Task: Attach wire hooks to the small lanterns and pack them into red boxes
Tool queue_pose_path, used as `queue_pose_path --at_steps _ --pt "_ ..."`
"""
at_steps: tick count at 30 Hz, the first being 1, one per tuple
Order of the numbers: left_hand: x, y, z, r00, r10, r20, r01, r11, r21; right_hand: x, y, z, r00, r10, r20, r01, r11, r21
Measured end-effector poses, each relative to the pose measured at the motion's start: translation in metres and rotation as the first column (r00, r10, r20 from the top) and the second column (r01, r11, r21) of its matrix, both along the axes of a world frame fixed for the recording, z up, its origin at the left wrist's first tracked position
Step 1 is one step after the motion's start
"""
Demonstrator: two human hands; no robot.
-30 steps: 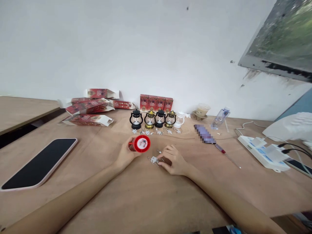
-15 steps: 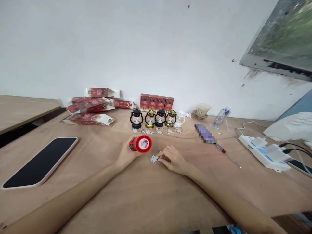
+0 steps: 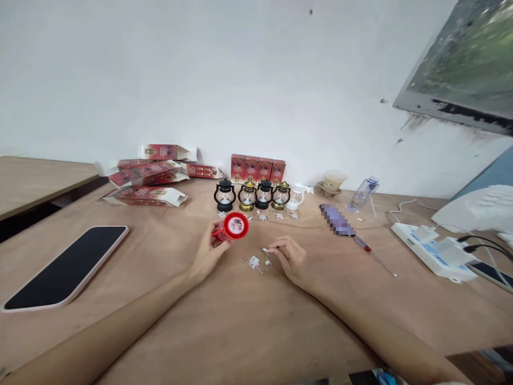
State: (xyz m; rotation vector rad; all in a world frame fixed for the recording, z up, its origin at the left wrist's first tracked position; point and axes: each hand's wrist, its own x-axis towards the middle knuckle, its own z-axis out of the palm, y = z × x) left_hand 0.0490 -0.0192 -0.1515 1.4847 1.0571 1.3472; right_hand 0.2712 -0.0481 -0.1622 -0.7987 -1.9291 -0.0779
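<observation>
My left hand [image 3: 207, 251] is wrapped round a red lantern [image 3: 235, 225], tilted so that its round base with a pale label faces me. To the right, my right hand [image 3: 289, 256] has thumb and forefinger pinched at the edge of a small group of metal parts; what the fingertips hold is too small to make out. On the table below the lantern lie a white piece [image 3: 254, 261] and a bent wire [image 3: 262, 271]. Behind them stand black lanterns [image 3: 225, 195], gold lanterns [image 3: 247, 197] and a white lantern [image 3: 295, 197] in a row.
Red boxes [image 3: 251, 169] stand at the wall, with opened boxes [image 3: 150, 197] piled left. A large phone [image 3: 68, 267] lies at left. Rightward are a cup [image 3: 333, 182], a bottle [image 3: 365, 190], a screwdriver [image 3: 374, 254] and a power strip [image 3: 433, 254].
My left hand has raised the red lantern slightly and tilted it a little. My right hand has shifted right and up, off the white piece, uncovering more of the wire and small parts.
</observation>
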Motion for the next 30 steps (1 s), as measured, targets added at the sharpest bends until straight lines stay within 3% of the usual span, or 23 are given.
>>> queue_pose_path --at_steps 6,13,21,30 --pt "0.004 -0.002 -0.007 0.999 -0.017 -0.051 0.027 0.977 0.212 -0.004 -0.009 0.006 0.989 -0.081 -0.122 0.077 0.996 -0.04" --pt "0.003 -0.004 -0.011 0.987 0.097 -0.129 -0.059 0.961 0.269 -0.03 -0.002 0.032 0.994 0.071 -0.087 -0.048 0.971 0.234" --pt "0.0 -0.006 -0.008 0.933 0.233 -0.274 -0.098 0.898 0.428 -0.059 0.0 0.045 0.992 0.086 -0.089 -0.079 0.994 0.078" --pt "0.003 -0.01 -0.008 0.964 0.165 -0.209 -0.056 0.894 0.445 -0.062 0.005 0.044 0.994 0.091 -0.064 -0.091 0.996 0.01"
